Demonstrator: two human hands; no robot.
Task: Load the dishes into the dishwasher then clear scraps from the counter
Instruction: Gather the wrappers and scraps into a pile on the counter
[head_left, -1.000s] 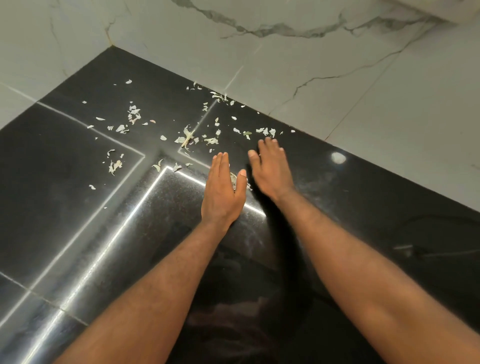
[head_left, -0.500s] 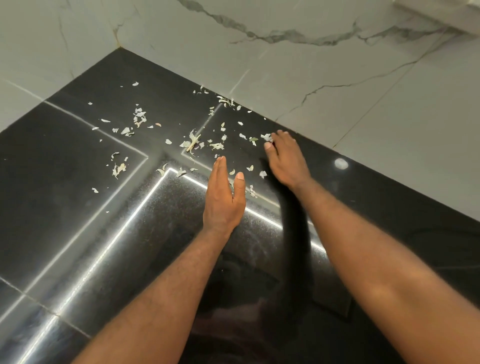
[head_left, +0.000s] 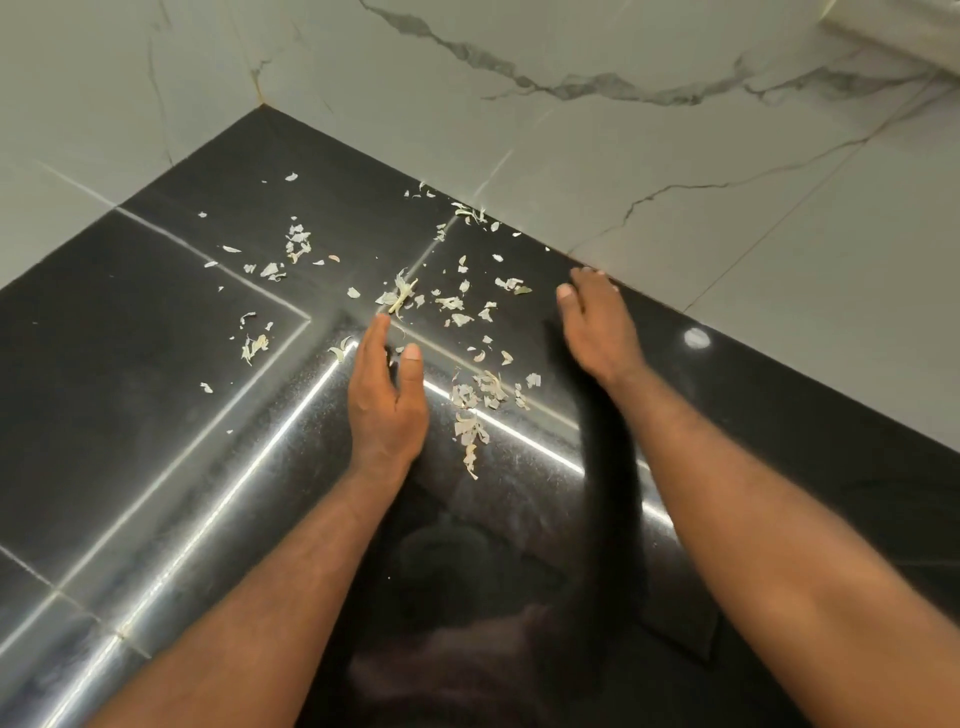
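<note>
On the black counter, lower two-thirds of the frame: pale scraps lay scattered from upper left across to the wall joint at upper centre, with a denser loose pile at centre, between the two hands.

Centre frame, left hand: stood on its little-finger edge, fingers straight and together, thumb apart. It held nothing.

Right of centre, right hand: palm down, fingers straight, tips near the foot of the marble wall. It held nothing. Whether the palm touched the counter could not be told.

Judgement on progress:
- Dishes and dishwasher were not in view, so loading could not be checked from where I stood.
- The step in hand looked like scrap clearing, with the hands set either side of the centre pile like a pair of sweepers.
- Clearing appeared to be at an early stage. Only the centre pile looked gathered. Loose flakes lay at upper left, at left and along the wall joint.
- No scrap was seen in either hand.
- Left to do, by my reckoning: draw the outlying flakes in, collect the lot and take it off the counter.
</note>
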